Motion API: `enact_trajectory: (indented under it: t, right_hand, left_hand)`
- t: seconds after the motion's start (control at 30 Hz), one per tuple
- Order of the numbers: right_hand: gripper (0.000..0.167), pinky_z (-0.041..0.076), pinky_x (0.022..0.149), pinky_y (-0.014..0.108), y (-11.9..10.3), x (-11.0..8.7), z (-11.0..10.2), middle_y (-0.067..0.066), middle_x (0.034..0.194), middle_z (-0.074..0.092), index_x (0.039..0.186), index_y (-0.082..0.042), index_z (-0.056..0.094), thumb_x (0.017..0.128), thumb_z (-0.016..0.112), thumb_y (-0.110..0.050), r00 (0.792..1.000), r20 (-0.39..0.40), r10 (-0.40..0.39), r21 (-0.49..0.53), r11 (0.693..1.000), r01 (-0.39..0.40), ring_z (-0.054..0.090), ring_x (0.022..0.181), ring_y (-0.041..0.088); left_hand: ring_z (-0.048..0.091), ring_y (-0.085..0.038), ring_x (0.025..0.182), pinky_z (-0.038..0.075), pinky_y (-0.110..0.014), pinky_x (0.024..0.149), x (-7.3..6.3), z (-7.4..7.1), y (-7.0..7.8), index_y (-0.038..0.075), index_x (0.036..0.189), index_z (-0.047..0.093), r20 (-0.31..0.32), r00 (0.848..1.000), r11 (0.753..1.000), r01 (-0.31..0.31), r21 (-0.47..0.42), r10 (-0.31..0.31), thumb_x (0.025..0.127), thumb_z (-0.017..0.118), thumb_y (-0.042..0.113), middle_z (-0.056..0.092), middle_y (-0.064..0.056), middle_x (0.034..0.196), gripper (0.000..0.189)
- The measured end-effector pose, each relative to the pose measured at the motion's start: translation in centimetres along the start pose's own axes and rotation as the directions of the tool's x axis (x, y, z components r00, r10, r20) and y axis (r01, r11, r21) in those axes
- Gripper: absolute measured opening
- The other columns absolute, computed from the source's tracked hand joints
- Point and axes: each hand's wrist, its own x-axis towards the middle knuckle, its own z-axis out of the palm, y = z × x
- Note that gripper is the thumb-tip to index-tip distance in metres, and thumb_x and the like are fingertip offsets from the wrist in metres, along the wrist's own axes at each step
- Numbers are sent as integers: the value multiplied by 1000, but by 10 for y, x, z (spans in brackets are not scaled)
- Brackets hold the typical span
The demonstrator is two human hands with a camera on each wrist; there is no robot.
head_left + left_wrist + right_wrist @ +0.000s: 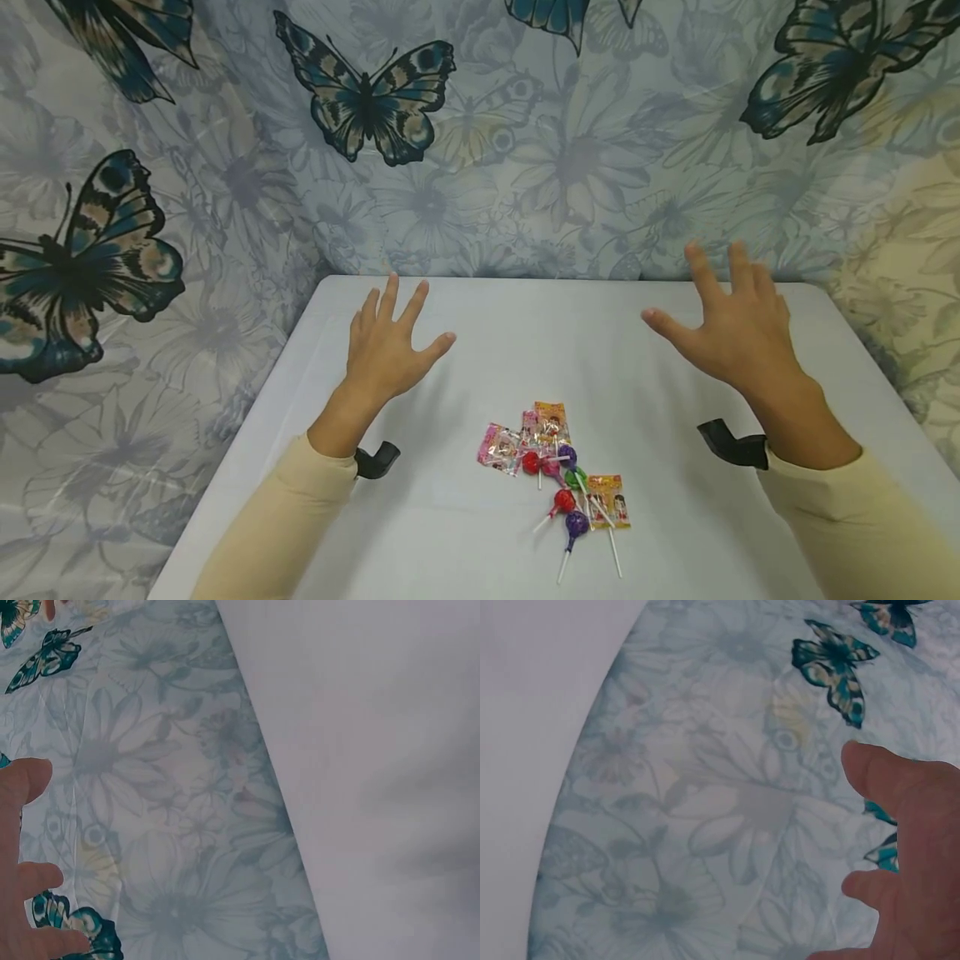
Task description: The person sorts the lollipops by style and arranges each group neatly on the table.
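My left hand (386, 354) hovers over the left part of the white table (517, 333) with its fingers spread and nothing in it. On the other side my right hand (738, 337) is raised too, fingers apart and holding nothing. Between the hands, nearer the front, lies a loose pile of lollipops and small candy packets. Two red lollipops (564, 500), two purple lollipops (577, 524), a green lollipop (575, 478) and a pink lollipop (551, 468) show there. Around them are a pink packet (497, 448) and two orange packets (611, 496). Neither hand touches the pile.
A curtain-like wall (577, 192) printed with flowers and butterflies stands behind the table and along its left side. Black straps (378, 460) stick out at both wrists beside the cream sleeves (277, 517). Both wrist views show mostly this wall and the table edge.
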Motion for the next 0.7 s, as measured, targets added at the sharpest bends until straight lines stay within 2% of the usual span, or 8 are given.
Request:
enact_trajectory:
  t: [0.23, 0.47, 0.7]
  right_hand:
    - [96, 9, 97, 75, -5, -5, 11, 31, 154, -3, 156, -16, 11, 86, 55, -65, 999, -7, -35, 23, 999, 35, 3, 134, 59]
    - [96, 15, 97, 74, -10, -12, 23, 35, 152, 6, 156, -15, 17, 85, 60, -63, 995, -28, -92, 19, 995, 93, 13, 131, 61]
    - [96, 16, 94, 76, -14, -18, 34, 32, 153, 7, 156, -16, 17, 84, 63, -59, 991, 13, -130, 101, 987, 128, 13, 132, 60]
  left_hand:
    - [18, -46, 137, 22, -64, 102, -10, 11, 6, 24, 153, 32, -49, 998, 999, -48, -25, 47, 88, 47, 68, 18, -17, 157, 80]
    - [21, -46, 136, 24, -63, 101, -21, 23, 10, 22, 151, 37, -83, 993, 995, -92, -49, 87, 88, 51, 64, 22, -17, 156, 77]
    - [24, -46, 135, 27, -64, 99, -29, 38, 16, 21, 149, 39, -114, 986, 985, -137, -101, 126, 88, 56, 58, 27, -17, 154, 74]
